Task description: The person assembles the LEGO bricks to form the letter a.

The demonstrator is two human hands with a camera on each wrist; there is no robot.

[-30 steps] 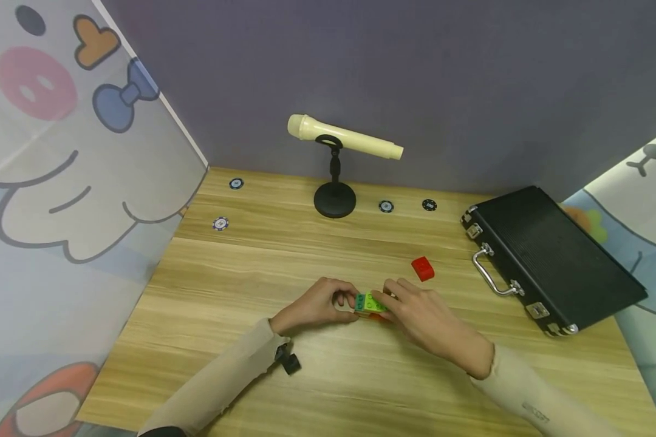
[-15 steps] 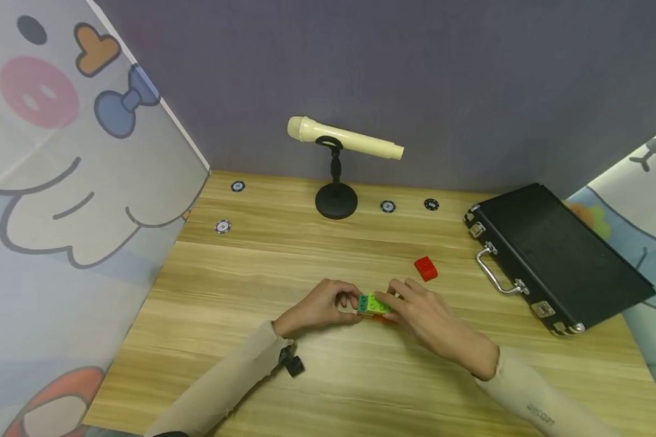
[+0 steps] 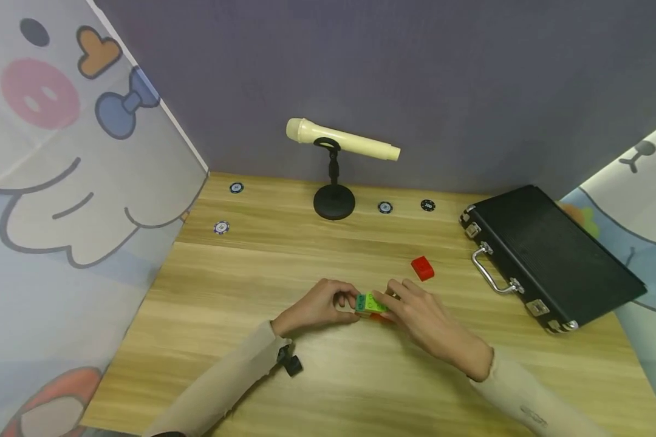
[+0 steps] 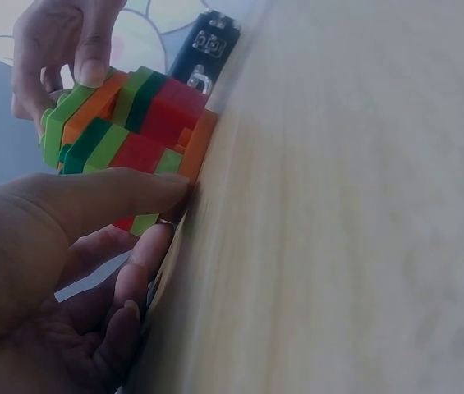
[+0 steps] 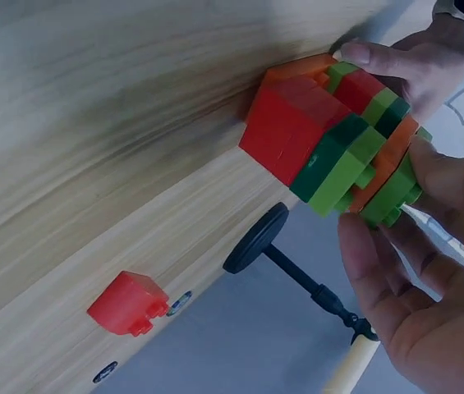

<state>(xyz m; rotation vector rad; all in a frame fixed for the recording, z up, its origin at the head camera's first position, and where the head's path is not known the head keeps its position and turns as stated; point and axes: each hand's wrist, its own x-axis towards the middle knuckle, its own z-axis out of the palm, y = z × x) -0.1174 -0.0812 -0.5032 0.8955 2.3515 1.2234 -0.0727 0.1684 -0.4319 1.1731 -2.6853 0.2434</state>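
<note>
A stack of toy building bricks in red, orange and two greens stands on the table between my hands. My left hand grips its lower left side; in the left wrist view the thumb presses one face and the fingers curl behind. From the right, my right hand pinches the light green brick at the top of the stack between thumb and fingers. The right wrist view shows red bricks low in the stack, above an orange base.
A loose red brick lies beyond my right hand. A black case with a metal handle occupies the right side. At the back, a cream microphone rests on a black stand, with several poker chips around it.
The head view shifts slightly. Both hands keep their hold on the brick stack in the same place.
</note>
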